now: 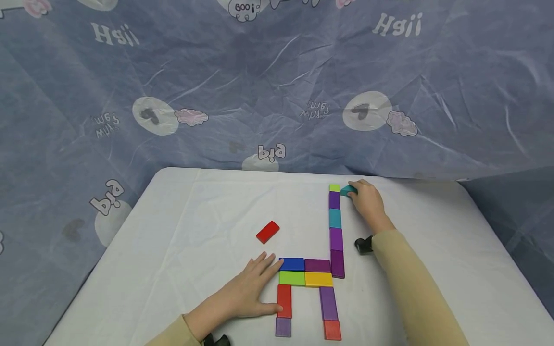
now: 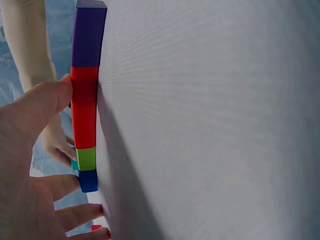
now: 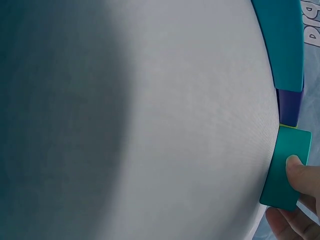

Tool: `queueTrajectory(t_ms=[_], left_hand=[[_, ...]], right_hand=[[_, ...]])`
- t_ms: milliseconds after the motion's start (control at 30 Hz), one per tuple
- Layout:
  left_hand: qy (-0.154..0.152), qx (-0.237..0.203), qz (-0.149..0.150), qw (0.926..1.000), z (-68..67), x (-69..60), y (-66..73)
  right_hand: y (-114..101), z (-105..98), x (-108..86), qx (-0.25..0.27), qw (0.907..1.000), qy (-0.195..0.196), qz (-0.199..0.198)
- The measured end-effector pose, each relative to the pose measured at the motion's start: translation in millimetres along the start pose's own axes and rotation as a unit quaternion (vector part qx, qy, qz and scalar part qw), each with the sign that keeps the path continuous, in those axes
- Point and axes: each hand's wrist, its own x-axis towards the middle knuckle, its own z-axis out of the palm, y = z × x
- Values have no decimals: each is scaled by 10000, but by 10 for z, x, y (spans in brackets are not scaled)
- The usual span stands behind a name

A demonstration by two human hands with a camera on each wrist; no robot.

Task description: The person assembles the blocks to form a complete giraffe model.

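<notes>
Flat coloured blocks lie joined in a figure on the white table. My right hand (image 1: 368, 201) pinches a teal block (image 3: 284, 172) between thumb and fingers. That block is tilted beside the lime block (image 1: 334, 187) at the far end of a long column. My left hand (image 1: 250, 292) lies spread at the figure's left side. Its thumb touches a red block (image 1: 284, 299), and its index finger touches the blue block (image 1: 292, 264). A lime block (image 1: 292, 278) and a yellow block (image 1: 318, 279) lie in the row below the blue one. In the left wrist view, the thumb meets the red block's side.
A loose red block (image 1: 268, 232) lies apart, left of the column. The column's other blocks, such as a light-blue one (image 1: 335, 218), run towards the far edge. Two legs end in a lilac block (image 1: 283, 327) and an orange-red block (image 1: 332, 330). A patterned cloth (image 1: 268, 96) hangs behind.
</notes>
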Motion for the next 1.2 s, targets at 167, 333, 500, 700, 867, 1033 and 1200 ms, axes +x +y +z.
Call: queueTrajectory(t_ms=[167, 333, 500, 700, 867, 1033, 1200], left_hand=[[-29, 14, -7, 10000, -3, 2, 2], [-6, -27, 31, 10000, -20, 4, 7], [-12, -82, 42, 10000, -30, 10, 7], [7, -60, 46, 10000, -21, -4, 12], [-31, -7, -19, 10000, -18, -4, 9], [-68, -65, -27, 10000, -29, -2, 13], [-98, -126, -43, 9999, -34, -4, 21]], right_hand=[[-3, 2, 4, -1, 10000, 20, -23], [-13, -5, 16, -50, 10000, -14, 35], [-18, -8, 23, -61, 9999, -91, 119], [-16, -9, 30, 53, 9996, -253, 138], [-38, -1, 71, 229, 9964, -770, -251], [-113, 39, 105, 88, 9900, -1358, -362], [-174, 64, 118, -158, 9875, -1541, -296]])
